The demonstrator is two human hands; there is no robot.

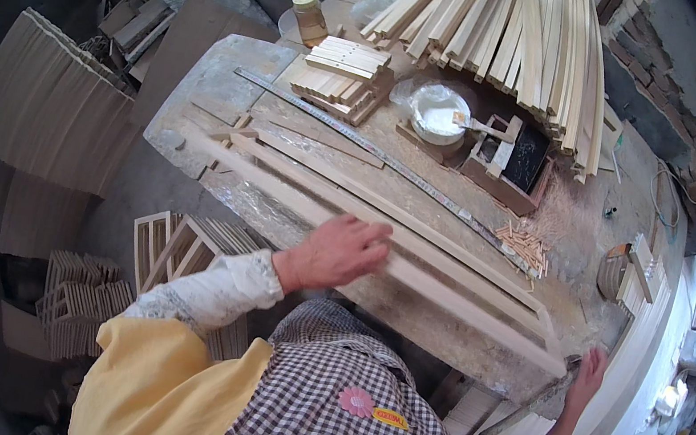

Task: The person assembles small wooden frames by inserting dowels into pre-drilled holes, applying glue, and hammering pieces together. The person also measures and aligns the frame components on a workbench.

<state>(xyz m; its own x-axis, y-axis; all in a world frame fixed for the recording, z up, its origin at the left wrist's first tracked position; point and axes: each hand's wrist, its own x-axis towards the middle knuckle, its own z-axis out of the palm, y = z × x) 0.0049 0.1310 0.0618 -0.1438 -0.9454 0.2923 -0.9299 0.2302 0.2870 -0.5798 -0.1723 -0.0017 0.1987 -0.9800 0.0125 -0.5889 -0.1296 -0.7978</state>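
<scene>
A long, narrow frame of pale wooden strips (331, 182) lies across the workbench in front of me. Its near side is a long wooden strip (454, 293), slightly smeared by motion. My left hand (336, 254) is over the middle of this strip, fingers curled round it; the thumb side is partly hidden. Just beyond the frame's right end is my right hand (585, 379), fingers stretched upward beside the corner. Nothing shows in it, and it looks apart from the wood. Small wooden dowels (524, 246) lie in a heap behind the frame.
Behind the frame lies a long metal ruler (359, 140). Farther back are a stack of short slats (345, 69), a white glue bucket (438, 112) with a brush (483, 127), a wooden box (513, 166), a jar (309, 18) and bundled strips (519, 36). Finished-looking frames (191, 244) stand at left below the bench.
</scene>
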